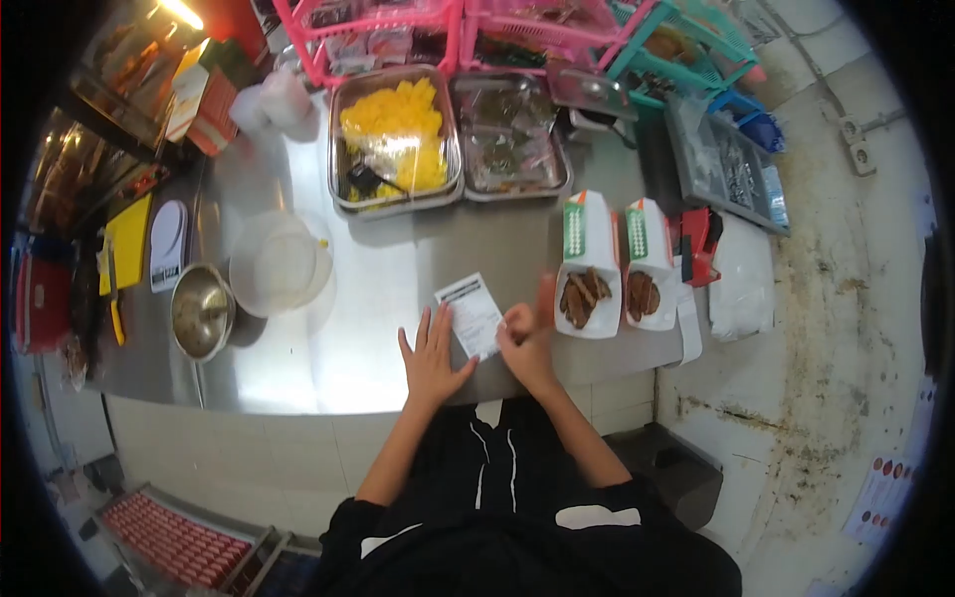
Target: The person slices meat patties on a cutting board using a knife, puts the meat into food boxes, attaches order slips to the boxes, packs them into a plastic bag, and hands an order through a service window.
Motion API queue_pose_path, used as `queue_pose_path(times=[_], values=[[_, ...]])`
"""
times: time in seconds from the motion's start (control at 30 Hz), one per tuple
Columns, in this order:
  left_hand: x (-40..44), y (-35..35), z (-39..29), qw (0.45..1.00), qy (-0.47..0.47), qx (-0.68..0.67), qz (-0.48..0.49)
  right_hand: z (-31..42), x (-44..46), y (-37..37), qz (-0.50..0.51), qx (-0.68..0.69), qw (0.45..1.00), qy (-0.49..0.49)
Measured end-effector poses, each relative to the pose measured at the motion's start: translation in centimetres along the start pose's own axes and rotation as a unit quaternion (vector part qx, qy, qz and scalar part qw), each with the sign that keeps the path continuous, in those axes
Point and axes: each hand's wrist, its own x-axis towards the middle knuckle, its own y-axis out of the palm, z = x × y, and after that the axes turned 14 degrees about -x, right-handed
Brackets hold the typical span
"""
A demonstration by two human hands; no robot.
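Note:
A small white printed slip lies on the steel counter in front of me, tilted a little. My left hand rests on the slip's left edge with its fingers stretched out and spread. At the right edge, my right hand has its fingers curled together, partly smeared by motion; whatever they pinch is hidden. To the right of that hand stand two open paper food boxes, the nearer box and the farther box, with browned meat pieces inside.
Steel trays hold yellow rice and wrapped packets at the back. To the left are a metal bowl, a clear round tub, a scale and a knife. A red tape dispenser sits right.

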Motion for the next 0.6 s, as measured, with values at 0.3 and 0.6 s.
queue_pose_path(times=[0.3,0.6], values=[[0.8,-1.2,-0.2,0.995,-0.048,-0.082,0.026,5.5,8.0,-1.0,0.382,-0.453,0.801,-0.083],[1.2,-1.1,-0.4,0.989,-0.097,-0.067,0.088,1.3,46.2,-5.4,0.108,-0.571,0.771,-0.259]])
